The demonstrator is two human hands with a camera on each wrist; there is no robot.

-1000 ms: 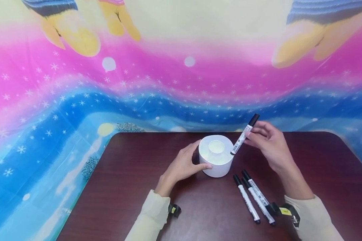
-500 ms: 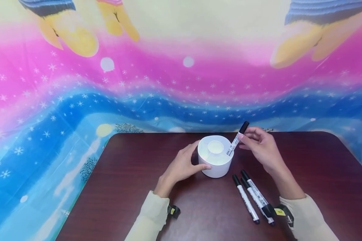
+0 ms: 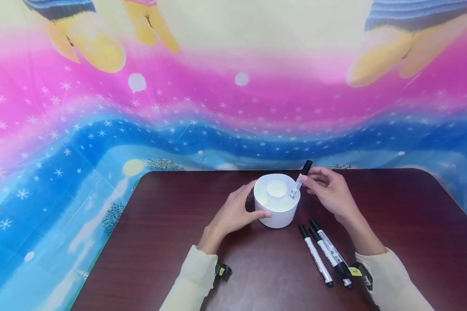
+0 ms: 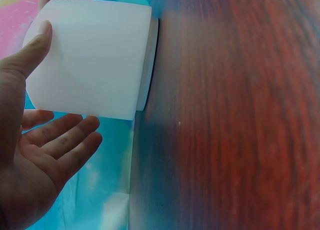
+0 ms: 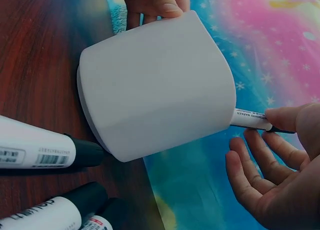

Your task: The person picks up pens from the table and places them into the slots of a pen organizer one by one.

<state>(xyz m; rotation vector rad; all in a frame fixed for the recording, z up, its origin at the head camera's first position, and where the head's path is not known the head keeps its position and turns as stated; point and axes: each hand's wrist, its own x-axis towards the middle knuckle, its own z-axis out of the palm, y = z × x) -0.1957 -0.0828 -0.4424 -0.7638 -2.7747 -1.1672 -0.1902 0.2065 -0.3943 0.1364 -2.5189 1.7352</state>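
The pen (image 3: 298,184) — probably light, stiff, slick, best held near its cap (image 3: 307,167) — is pinched by the right hand (image 3: 332,194), its lower end inside the pot (image 3: 277,217) gripped by the left hand (image 3: 236,211).

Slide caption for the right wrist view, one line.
Right hand pinching a marker partly inside a white container, left hand against its wall, three more markers nearby.

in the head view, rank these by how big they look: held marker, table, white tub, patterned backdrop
Largest to smallest:
1. Backdrop
2. Table
3. Tub
4. Held marker, judged by its visible part only
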